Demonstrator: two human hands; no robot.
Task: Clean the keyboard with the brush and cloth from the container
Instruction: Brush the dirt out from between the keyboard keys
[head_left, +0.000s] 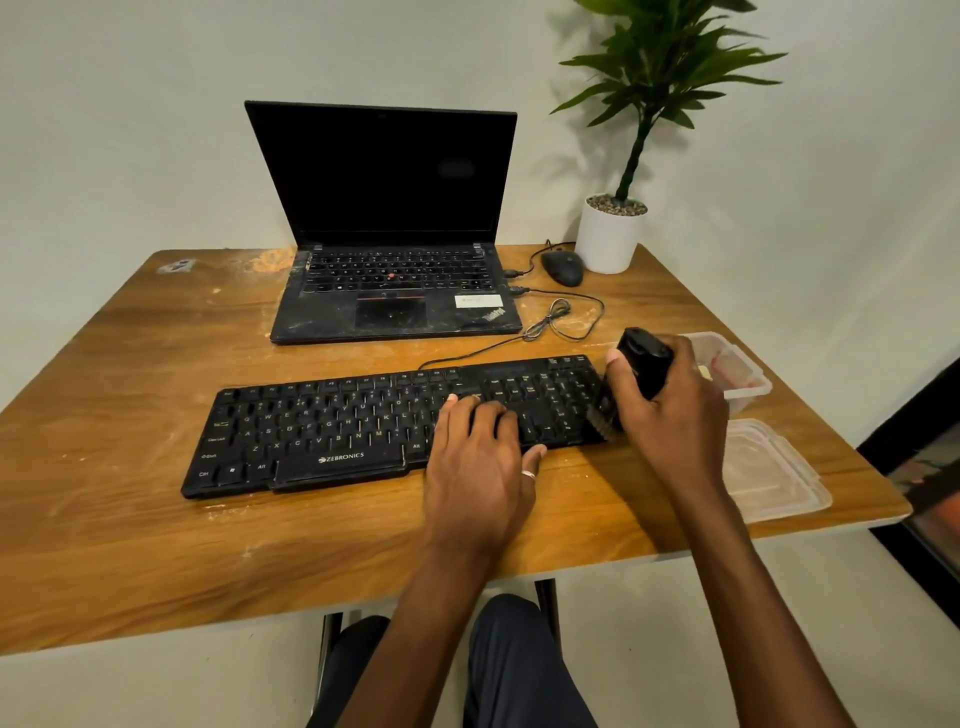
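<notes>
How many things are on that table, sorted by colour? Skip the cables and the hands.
Black: 4 (laptop, keyboard, mouse, brush)
Clear plastic: 2 (container, lid)
White: 1 (plant pot)
Total: 7

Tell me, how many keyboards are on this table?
2: the separate black keyboard lies nearest the person, under the left hand; the other is built into the open laptop behind it. No others show.

You're facing a scuffed wood-grain table (130, 519). The keyboard (322, 431) is showing matt black plastic; the brush (641, 358) at its right end, smooth black plastic; the container (753, 392) beyond, clear plastic.
</notes>
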